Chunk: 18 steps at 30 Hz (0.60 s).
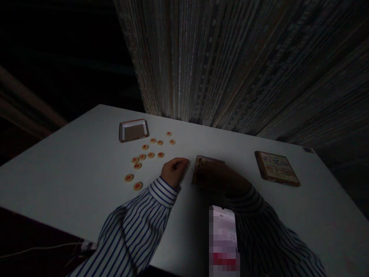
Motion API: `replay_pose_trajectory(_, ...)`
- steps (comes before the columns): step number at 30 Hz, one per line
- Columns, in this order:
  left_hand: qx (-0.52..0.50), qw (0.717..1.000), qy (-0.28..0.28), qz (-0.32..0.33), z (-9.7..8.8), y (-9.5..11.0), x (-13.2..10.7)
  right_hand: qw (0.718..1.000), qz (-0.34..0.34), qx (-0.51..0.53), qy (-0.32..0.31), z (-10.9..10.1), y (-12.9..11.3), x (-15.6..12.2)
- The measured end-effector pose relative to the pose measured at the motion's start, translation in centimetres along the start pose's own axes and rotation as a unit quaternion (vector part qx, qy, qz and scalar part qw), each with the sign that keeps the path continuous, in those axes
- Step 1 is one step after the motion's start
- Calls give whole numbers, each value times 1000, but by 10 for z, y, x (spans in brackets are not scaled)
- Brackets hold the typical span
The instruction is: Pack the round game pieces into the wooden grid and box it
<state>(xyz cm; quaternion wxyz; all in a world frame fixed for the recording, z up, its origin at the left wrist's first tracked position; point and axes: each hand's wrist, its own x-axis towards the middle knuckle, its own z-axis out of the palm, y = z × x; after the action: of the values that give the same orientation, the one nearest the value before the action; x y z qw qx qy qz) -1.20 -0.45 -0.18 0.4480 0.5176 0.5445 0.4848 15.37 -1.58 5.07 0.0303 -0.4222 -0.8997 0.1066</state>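
My left hand (pixel 173 170) rests on the white table (pixel 72 165) with its fingers curled into a loose fist; what it holds, if anything, is hidden. Just left of it lie several round pale game discs with red marks (pixel 145 154), scattered loosely. My right hand (pixel 223 177) is in deep shadow, laid over a small dark wooden box (pixel 200 163) that holds a few more discs; its fingers are too dark to read. Both arms wear blue-and-white striped sleeves.
A small brown tray with a pale inside (pixel 133 130) stands at the back left. A flat brown box lid with a printed picture (pixel 277 167) lies at the right. A ribbed curtain (pixel 245 65) hangs behind the table. A white cable (pixel 37 250) runs below the front edge.
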Motion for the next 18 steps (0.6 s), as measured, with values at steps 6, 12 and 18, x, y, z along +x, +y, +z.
replay_pose_trajectory(6,-2,1000,-4,-2,0,0,0,1000,-13,13,-8,-1,1,1)
replay_pose_trajectory(12,-12,1000,-2,-10,1,1,-1,1000,-3,3,-20,-2,1,0)
replay_pose_trajectory(18,-17,1000,-3,-4,0,-1,0,1000,-13,-3,-22,2,3,1)
